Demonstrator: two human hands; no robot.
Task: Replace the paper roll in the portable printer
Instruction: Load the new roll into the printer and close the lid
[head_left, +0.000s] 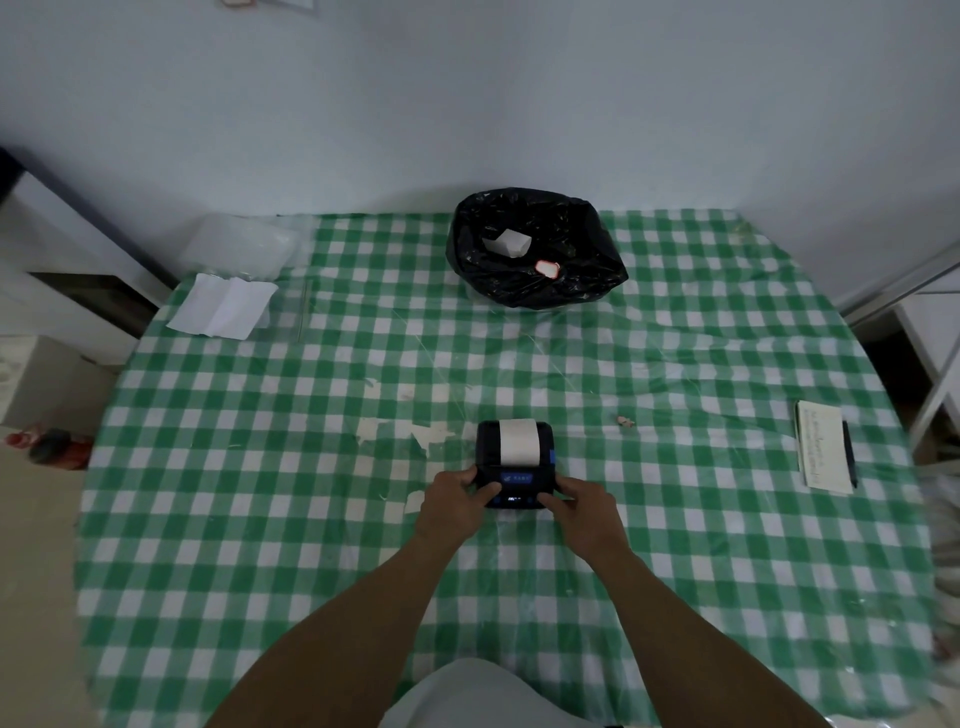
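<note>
A small black portable printer (514, 483) with blue buttons sits on the green checked tablecloth near the table's middle. A strip of white paper (518, 441) lies over its top, coming out of the slot. My left hand (457, 501) grips the printer's near left corner, thumb on the front panel. My right hand (584, 512) holds the near right corner, fingers against the front edge. The printer's lid looks closed.
A black bin bag (535, 249) at the back holds a white paper scrap and a red-edged label. Folded white paper (223, 309) and clear plastic lie back left. A notepad (823, 452) with a pen (849, 452) rests at the right edge.
</note>
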